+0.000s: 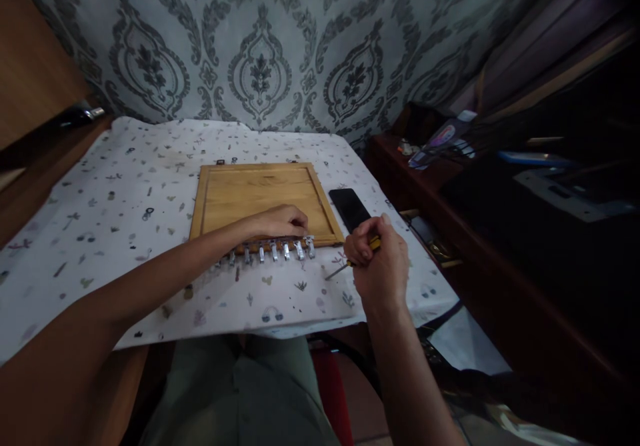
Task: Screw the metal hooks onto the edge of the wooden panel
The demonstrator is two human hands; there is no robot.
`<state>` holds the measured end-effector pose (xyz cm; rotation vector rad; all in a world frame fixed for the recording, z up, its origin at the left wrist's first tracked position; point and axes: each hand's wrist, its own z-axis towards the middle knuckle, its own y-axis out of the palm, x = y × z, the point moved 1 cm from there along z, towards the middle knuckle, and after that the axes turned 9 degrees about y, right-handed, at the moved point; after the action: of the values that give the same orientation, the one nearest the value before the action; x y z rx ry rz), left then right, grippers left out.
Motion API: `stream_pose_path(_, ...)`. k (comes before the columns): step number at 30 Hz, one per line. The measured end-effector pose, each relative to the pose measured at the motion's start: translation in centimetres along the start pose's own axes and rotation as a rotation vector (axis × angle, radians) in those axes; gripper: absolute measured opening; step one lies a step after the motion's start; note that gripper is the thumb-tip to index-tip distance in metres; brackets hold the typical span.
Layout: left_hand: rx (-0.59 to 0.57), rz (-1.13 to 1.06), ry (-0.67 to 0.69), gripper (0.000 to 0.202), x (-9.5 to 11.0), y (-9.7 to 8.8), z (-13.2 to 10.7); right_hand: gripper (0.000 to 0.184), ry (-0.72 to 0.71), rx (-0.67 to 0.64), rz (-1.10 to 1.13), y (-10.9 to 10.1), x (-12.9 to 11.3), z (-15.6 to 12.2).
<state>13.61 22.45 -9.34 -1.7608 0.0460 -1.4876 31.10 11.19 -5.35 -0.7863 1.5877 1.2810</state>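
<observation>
A wooden frame board [260, 193] lies flat on a table covered with a white patterned cloth [125, 199]. Several small metal clips [280, 249] line the board's near edge. My left hand [280, 221] rests on that near edge, fingers curled and pressed down by the clips. My right hand [377, 259] is closed round a yellow-handled screwdriver [350, 264], its metal tip pointing left and down to the cloth, just right of the clips.
A black phone [350, 208] lies right of the board. A dark wooden side table [450, 186] with clutter stands to the right. Patterned wallpaper is behind. A wooden cabinet [30, 66] stands at the left.
</observation>
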Motion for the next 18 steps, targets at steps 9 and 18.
stream_pose_path(9, 0.230, 0.021, -0.010, 0.024, 1.6, -4.2, -3.5, 0.050, -0.050, 0.015, 0.015, 0.1, 0.1, -1.2)
stream_pose_path(18, 0.612, 0.191, -0.117, 0.028, 1.0, -9.7, -13.5, 0.045, -0.068, 0.052, 0.084, -0.7, 0.5, -1.4)
